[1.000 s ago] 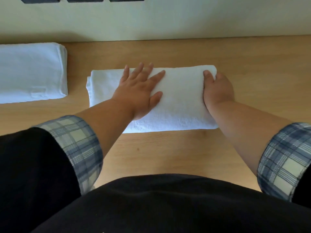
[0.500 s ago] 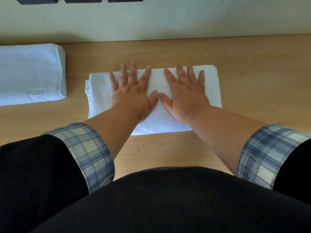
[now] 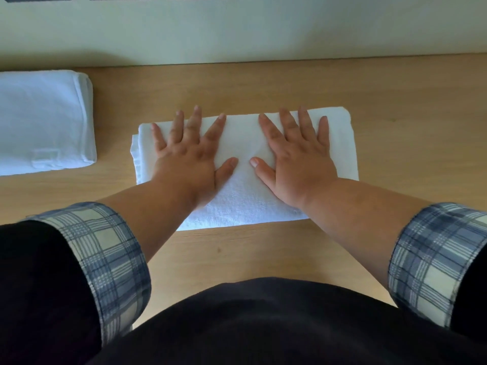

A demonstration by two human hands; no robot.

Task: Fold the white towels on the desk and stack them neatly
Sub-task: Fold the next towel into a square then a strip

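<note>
A folded white towel (image 3: 243, 198) lies as a thick rectangle in the middle of the wooden desk (image 3: 408, 143). My left hand (image 3: 189, 159) presses flat on its left half with fingers spread. My right hand (image 3: 297, 159) lies flat on its right half, fingers straight and spread, thumbs nearly facing each other. Farther left on the desk sits another folded white towel (image 3: 42, 122), partly cut off by the frame edge; neither hand touches it.
A pale wall (image 3: 237, 30) runs along the desk's far edge, with dark shapes at the very top. The desk's near edge is hidden by my dark clothing and plaid cuffs.
My right hand left the towel's right end and laid itself flat on top. Both hands have since slid apart, toward the towel's two ends.
</note>
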